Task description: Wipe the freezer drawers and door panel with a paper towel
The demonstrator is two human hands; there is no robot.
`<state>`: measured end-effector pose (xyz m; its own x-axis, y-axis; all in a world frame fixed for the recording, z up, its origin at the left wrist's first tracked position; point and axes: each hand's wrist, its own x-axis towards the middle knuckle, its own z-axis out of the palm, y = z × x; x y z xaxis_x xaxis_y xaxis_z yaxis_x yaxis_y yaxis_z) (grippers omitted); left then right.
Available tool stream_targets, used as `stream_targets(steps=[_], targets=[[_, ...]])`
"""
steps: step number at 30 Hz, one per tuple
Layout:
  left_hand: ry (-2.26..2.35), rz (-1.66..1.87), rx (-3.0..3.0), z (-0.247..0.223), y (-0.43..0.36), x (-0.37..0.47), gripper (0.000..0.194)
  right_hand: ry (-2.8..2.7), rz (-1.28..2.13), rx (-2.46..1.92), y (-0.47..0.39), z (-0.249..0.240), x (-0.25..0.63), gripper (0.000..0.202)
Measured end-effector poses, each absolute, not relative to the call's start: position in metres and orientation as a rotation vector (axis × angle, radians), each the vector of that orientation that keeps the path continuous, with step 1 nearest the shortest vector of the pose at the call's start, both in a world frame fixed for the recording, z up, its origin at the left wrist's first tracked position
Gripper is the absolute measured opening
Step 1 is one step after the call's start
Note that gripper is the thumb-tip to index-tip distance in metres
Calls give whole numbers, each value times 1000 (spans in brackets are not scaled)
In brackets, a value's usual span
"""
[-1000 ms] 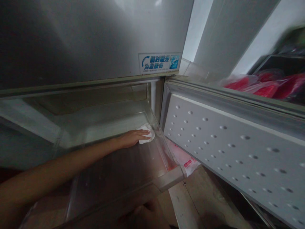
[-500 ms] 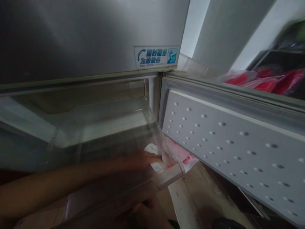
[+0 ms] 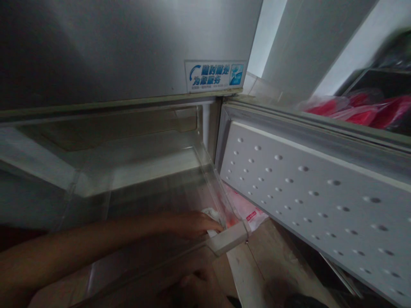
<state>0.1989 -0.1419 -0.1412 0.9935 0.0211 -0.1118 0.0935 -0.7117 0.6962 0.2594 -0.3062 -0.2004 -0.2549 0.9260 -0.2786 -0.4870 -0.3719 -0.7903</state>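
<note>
My left hand reaches across into a clear plastic freezer drawer. Its fingers press a white cloth against the inside near the front right corner, and the hand covers part of that cloth. Low in the view, my right hand is dark, with its fingers curled at the outside of the drawer front, holding it. The drawer is pulled out of the freezer compartment, and its bottom shows through as transparent.
The freezer door, dimpled inside, stands swung out to the right. Above is the grey upper door with a sticker. A pink-and-white bag lies on the tiled floor. Red items in plastic sit behind the door.
My left hand has moved the white cloth slightly down and right toward the drawer's front corner, covering more of it. My right hand stays at the drawer front. The view has shifted slightly.
</note>
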Motion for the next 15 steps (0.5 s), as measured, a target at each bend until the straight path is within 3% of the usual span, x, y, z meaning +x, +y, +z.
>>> stream_targets(steps=[8,15], targets=[[72,-206,2262,-139,-138,180,42,-700,1775,-843,-305,-198,264,25],[-12,-194,2456,-140,-137,175,37,-676,1794,-895,-305,-195,261,32]])
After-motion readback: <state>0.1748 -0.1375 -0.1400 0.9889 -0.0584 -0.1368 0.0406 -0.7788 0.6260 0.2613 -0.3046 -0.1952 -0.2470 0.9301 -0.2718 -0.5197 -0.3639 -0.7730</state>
